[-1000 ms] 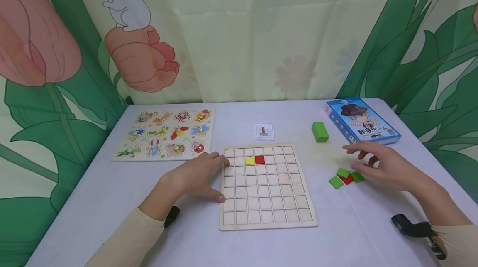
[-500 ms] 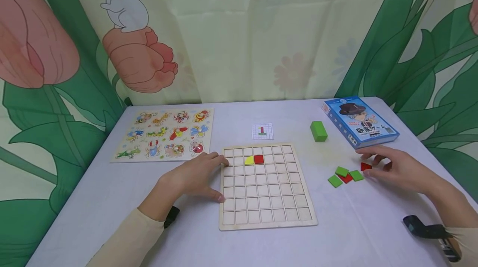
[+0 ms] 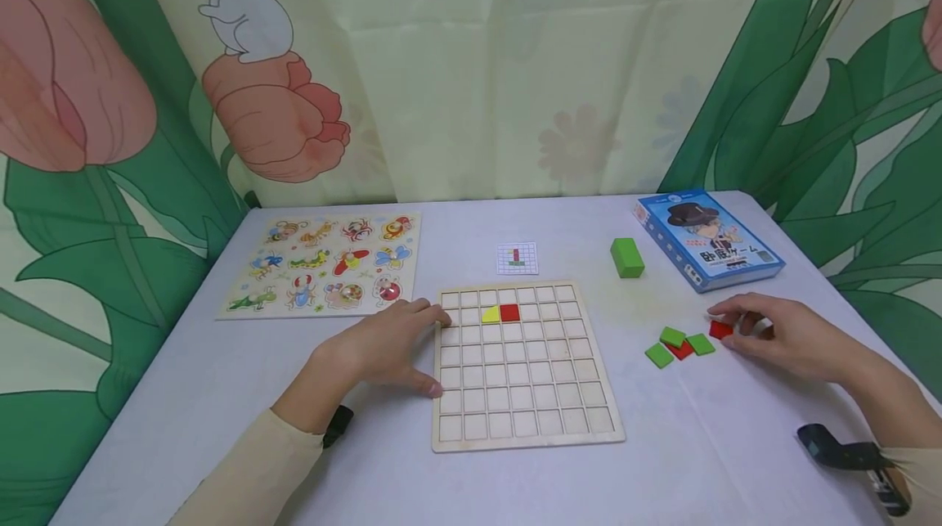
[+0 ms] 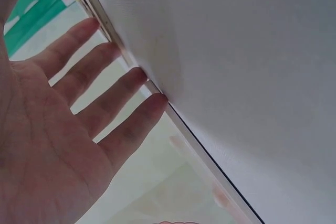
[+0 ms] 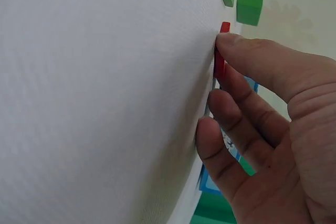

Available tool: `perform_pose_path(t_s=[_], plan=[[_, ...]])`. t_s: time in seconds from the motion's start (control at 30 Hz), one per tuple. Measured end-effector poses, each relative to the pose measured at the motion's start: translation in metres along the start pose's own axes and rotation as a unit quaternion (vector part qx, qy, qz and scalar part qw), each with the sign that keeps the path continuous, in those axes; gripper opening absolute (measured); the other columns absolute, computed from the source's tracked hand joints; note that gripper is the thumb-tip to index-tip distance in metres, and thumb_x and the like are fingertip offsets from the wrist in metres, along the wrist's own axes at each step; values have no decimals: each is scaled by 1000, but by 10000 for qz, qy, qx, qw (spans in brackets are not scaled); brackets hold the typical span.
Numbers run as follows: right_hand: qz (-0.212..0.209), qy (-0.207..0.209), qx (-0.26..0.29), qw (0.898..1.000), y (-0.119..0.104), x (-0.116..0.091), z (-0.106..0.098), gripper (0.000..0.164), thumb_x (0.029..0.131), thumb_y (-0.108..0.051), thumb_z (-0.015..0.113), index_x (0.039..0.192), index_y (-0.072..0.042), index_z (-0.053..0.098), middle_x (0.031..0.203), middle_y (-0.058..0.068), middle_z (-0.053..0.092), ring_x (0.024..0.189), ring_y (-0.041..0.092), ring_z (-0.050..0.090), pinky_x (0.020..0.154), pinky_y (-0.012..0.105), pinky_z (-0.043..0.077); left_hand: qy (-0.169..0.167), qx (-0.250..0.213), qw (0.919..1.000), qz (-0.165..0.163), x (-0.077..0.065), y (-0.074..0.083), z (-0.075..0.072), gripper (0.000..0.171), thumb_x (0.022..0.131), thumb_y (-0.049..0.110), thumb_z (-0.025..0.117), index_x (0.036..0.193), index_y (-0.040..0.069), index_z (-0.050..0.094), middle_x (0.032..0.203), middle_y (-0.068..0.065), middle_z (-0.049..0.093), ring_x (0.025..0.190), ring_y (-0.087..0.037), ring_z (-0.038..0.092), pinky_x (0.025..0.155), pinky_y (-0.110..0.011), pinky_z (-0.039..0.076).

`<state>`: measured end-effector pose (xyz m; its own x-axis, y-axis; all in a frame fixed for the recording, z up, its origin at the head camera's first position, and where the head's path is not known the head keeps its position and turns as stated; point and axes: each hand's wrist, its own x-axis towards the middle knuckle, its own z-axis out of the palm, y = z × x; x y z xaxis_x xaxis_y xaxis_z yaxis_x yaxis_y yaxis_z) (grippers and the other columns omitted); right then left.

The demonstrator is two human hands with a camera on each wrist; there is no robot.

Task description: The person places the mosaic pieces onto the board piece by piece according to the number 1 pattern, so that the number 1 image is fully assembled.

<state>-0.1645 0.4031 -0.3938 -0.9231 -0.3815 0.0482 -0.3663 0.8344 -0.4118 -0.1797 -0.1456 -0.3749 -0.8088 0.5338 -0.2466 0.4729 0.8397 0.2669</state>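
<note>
Currently, we are pinching a red tile [image 3: 720,330] between the thumb and forefinger of the right hand [image 3: 798,339], over the right side of the counter [image 3: 530,493], while the other fingers are bending loosely alongside. At the right wrist, we are seeing the tile edge-on, its long axis running up and down that view and both ends showing past the thumb tip; from the head it is looking nearly square, partly hidden by the fingers. Whether it is touching the cloth, we cannot tell. Just left of it, three green tiles [image 3: 702,344] and a second red tile [image 3: 681,350] are lying in a loose cluster. Meanwhile, we are spreading the fingers of the left hand [image 3: 386,346] and touching the left edge of the grid board [image 3: 525,425], whose side edges are running away from us. On its second row from the far edge, a yellow piece [image 3: 491,315] and a red square [image 3: 509,312] are sitting side by side.
</note>
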Motion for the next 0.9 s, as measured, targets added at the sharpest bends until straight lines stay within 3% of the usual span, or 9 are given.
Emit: perform_pose_path(t_s=[0.3,0.63,0.9], plan=[[-42,247,4,9997,-6,4,-6,40,93,-6,74,132,-11,65,119,7,66,92,-8,53,71,19,54,-85,-49,9999,-54,3,2,4,89,69,60,90,144,30,53,141,3,53,127,-21,53,107,-46,48],[-314,505,529,9968,-27,20,-7,37,94,-6,73,130,-11,67,116,-13,64,96,-5,55,79,12,51,-78,-27,9999,-71,4,2,3,89,69,62,89,145,32,53,144,2,53,130,-22,52,107,-47,48],[-586,532,836,9934,-46,38,2,38,93,-4,74,130,-14,68,117,0,68,97,1,57,81,13,51,-130,-34,9999,-93,2,-2,-1,89,69,62,89,145,33,53,148,1,51,134,-24,50,109,-50,46]])
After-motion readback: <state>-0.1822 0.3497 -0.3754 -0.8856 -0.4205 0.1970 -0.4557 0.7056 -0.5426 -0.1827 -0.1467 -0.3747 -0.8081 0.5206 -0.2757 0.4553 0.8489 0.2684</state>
